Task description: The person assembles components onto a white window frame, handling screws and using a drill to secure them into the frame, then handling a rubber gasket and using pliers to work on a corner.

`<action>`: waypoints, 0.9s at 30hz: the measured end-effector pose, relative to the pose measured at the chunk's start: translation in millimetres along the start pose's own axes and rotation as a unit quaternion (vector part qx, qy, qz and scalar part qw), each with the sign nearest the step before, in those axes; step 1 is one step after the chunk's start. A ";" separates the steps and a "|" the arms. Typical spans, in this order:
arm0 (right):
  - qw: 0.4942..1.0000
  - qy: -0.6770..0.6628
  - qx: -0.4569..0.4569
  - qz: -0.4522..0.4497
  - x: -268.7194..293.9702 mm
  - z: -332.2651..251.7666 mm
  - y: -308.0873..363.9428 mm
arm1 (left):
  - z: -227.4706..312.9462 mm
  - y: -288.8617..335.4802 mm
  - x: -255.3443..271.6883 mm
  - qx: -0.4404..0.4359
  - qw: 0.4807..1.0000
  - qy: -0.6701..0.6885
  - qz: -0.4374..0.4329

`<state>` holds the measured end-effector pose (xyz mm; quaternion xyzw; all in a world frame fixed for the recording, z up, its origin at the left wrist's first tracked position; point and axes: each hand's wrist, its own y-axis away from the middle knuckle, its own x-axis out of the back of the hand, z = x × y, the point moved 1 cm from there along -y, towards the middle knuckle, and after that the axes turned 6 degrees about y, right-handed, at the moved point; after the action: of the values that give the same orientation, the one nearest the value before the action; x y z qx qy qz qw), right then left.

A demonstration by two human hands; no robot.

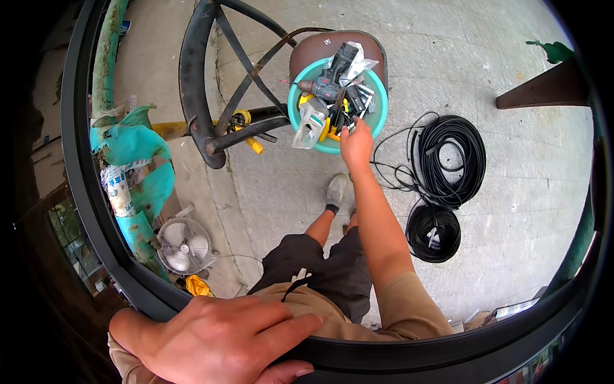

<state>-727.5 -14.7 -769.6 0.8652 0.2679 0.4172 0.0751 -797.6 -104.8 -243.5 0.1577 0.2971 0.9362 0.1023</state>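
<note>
My left hand (217, 342) grips a dark curved frame bar (448, 355) that runs along the bottom of the view. My right hand (355, 144) reaches down into a teal plastic basin (377, 118) that rests on a brown stool seat (307, 51). The basin holds a dark power drill (329, 80), clear plastic packaging (308, 125), yellow-handled tools and other small parts. The fingers of my right hand are among these items; whether they hold one is hidden. My legs in dark shorts and one grey shoe (334, 191) show below.
Two coils of black cable (448, 157) (433, 233) lie on the concrete floor at right. A black round metal frame (195, 77) stands at top centre. A small white fan (184, 246) and teal wrapped pipes (137, 153) are at left. A dark beam (543, 89) is at upper right.
</note>
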 end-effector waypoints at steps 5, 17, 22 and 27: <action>0.997 -0.036 -0.052 -0.042 -38.2 14.1 -22.4 | -2.1 -1.0 0.9 0.015 0.999 -0.037 -0.030; 0.980 -0.020 -0.052 -0.189 -69.5 12.0 -28.6 | 2.1 -1.7 -0.4 0.042 0.994 -0.081 -0.065; 0.990 -0.025 -0.077 -0.112 -79.3 20.3 -25.4 | -5.5 -4.4 6.9 0.020 0.996 -0.061 -0.059; 0.991 -0.085 -0.100 0.012 -89.2 31.5 -40.6 | -4.7 -5.6 5.6 0.021 0.994 -0.072 -0.079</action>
<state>-765.2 -24.4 -864.9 0.8888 0.2074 0.3674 0.1788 -804.0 -101.2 -249.2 0.2034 0.3201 0.9048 0.1938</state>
